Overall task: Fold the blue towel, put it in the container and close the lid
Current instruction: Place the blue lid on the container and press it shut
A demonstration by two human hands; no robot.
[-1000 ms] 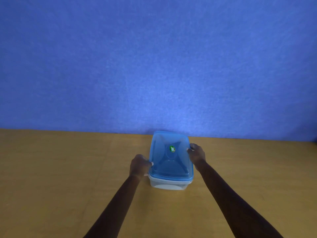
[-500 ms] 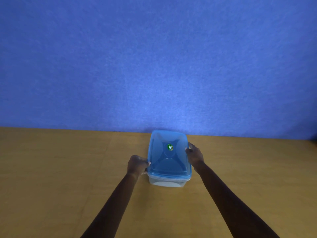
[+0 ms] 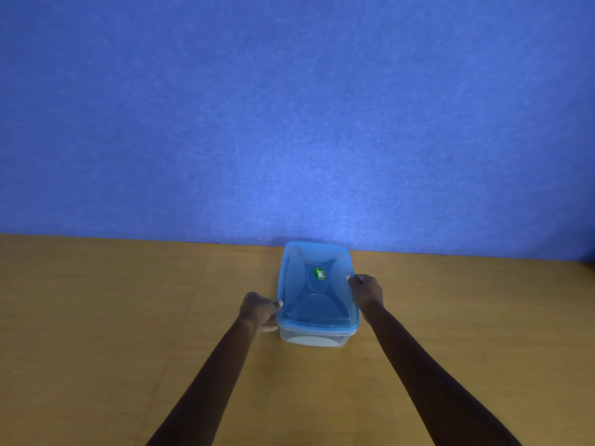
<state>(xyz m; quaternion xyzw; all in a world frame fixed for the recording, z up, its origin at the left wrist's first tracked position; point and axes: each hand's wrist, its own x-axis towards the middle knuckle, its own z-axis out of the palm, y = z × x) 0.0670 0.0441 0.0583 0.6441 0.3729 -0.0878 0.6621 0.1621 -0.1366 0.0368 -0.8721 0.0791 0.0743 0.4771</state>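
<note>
Late stage, by the look of it. The lid (image 3: 317, 291) sits on the container (image 3: 314, 338), roughly square to it, and its blue rim overlaps the clear base along the near edge with no obvious gap there. The far edge is too foreshortened to judge. The container stands on the tabletop (image 3: 128, 317), close to the blue wall (image 3: 289, 123), green sticker (image 3: 319, 273) facing up. The blue towel is not visible anywhere on the tabletop. I'd guess it's folded and inside, but the lid is tinted blue and the only clear wall in view shows something pale, so I cannot confirm it. The left hand (image 3: 257, 312) grips the lid's left edge, with the thumb on top and the fingers (image 3: 269, 327) curled under or against the rim. The right hand (image 3: 367, 292) grips the right edge further back, thumb tip on the lid's rim and the other fingers curled down the side, mostly hidden. Both holds are narrow pinches on the rim, not flat presses. My read is that fold and insert are probably done and the lid is placed. What's left is seating it: press round the rim until every side snaps down, then let go. I cannot tell from here whether any side has already clicked.
</note>
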